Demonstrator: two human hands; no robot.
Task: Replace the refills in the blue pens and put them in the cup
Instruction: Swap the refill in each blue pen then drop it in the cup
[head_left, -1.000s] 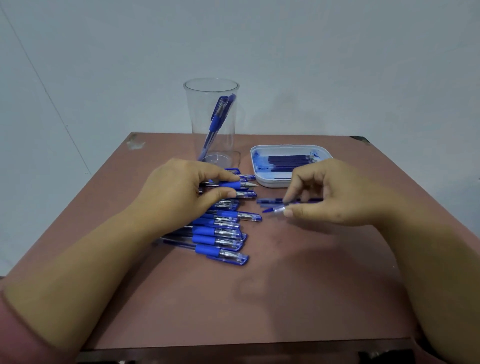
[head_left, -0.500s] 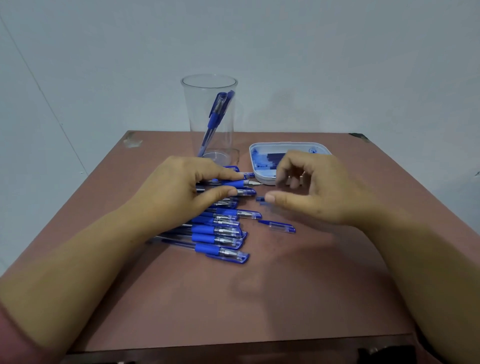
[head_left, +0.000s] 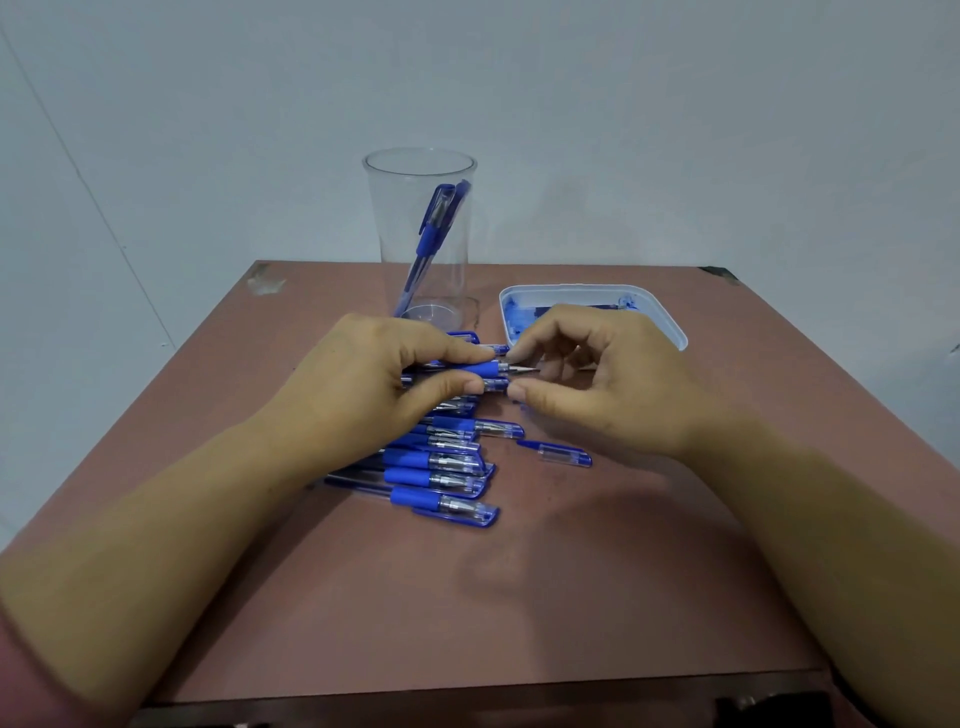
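The left hand (head_left: 374, 384) grips an uncapped blue pen (head_left: 483, 370) by its rubber grip between thumb and forefinger, with the metal nose pointing toward the worktop's right edge. The right hand (head_left: 613, 379) is curled, thumb and forefinger either side of that nose. I cannot tell whether they touch it. By my reading, this pen is only at the opening step, with its refill not yet swapped.

Its loose cap (head_left: 563, 454) lies just beside the pile of capped pens (head_left: 441, 467) in the middle of the worktop (head_left: 519, 597). About eight of them wait there under and before the left hand.

At the far edge the clear cup (head_left: 421, 234) holds what look like two finished pens (head_left: 436, 218). Beside it, toward the far right corner, is the ink-stained refill tray (head_left: 660, 317), its contents mostly hidden. Most of the job remains.
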